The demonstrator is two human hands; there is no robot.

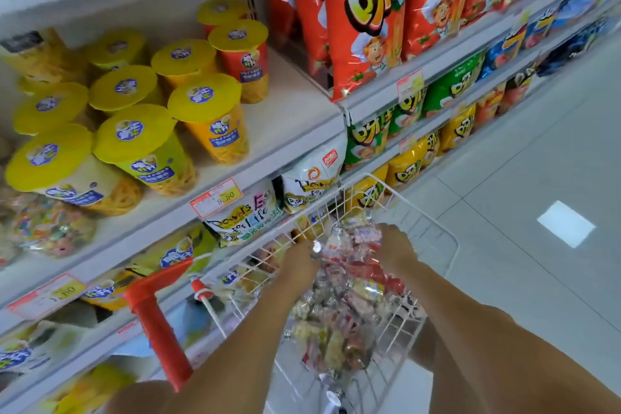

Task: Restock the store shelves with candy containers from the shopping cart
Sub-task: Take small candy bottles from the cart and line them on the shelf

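Candy containers point(339, 319): clear tubs of mixed sweets, heaped in the cart point(319, 222) and filling most of the basket. None is lifted above the rim.

Left hand point(300, 260) and right hand point(398, 247): both down in the heap at the far end, either side of one container with a pale cap. The fingers are buried among the tubs and blurred. We cannot tell whether they are apart or clamped on anything.

Cart: white wire, red handle point(158, 329) nearest us, standing just beside the shelf point(292, 118).

Shelf: yellow-lidded cups point(208, 124) fill the left and middle, with a bare stretch to their right. At the far left edge sits a clear jar point(50, 228) of coloured sweets, too blurred for us to match with the cart's load. Red snack bags point(363, 27) stand in the next bay.

Progress, as we judge it: early. At most one jar is shelved, and the heap remains. The step in hand looks like picking a container out. Lifting and placing are not yet done.
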